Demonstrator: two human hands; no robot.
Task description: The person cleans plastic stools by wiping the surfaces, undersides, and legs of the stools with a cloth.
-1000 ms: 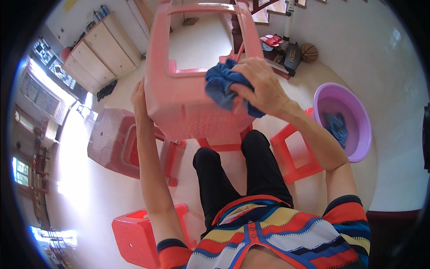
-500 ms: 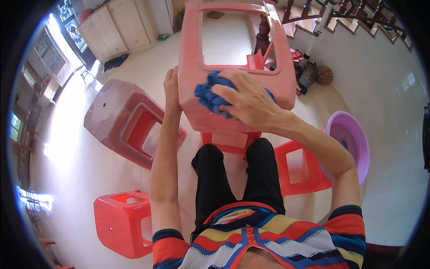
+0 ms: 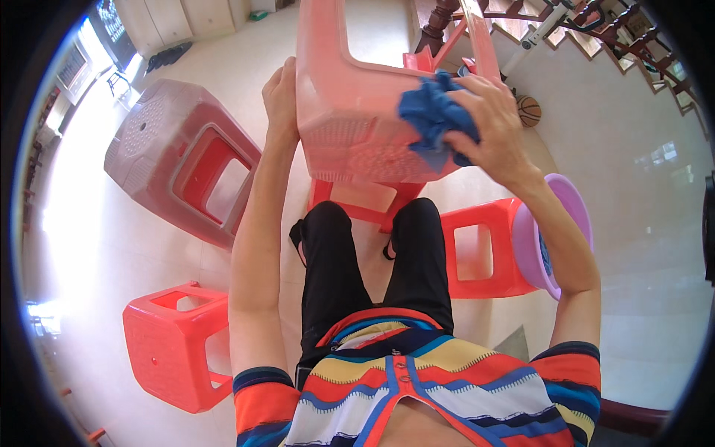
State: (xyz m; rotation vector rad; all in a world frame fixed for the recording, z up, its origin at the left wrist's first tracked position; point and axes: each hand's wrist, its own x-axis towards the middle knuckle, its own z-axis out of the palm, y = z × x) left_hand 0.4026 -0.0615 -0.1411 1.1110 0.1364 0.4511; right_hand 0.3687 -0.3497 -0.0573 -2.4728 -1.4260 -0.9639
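A pinkish-red plastic stool (image 3: pixel 350 104) lies tipped in front of my knees, its textured seat facing me and the opening in its side upward. It rests on a smaller red stool (image 3: pixel 402 205). My left hand (image 3: pixel 281 100) grips its left edge, the fingers partly hidden behind it. In my right hand (image 3: pixel 495 127) is a bunched blue cloth (image 3: pixel 432 123), pressed against the stool's right-hand corner between side and seat.
A dusty reddish stool (image 3: pixel 179 149) lies on its side at the left, with a red stool (image 3: pixel 175 346) nearer. At the right, a purple basin (image 3: pixel 577 205) stands beside another red stool (image 3: pixel 488 249). Farther back are a basketball (image 3: pixel 528 111) and a staircase (image 3: pixel 585 41).
My right hand has moved the blue cloth rightward across the stool, from the middle of its edge to the right corner. My left hand keeps its hold. The whole view has shifted slightly.
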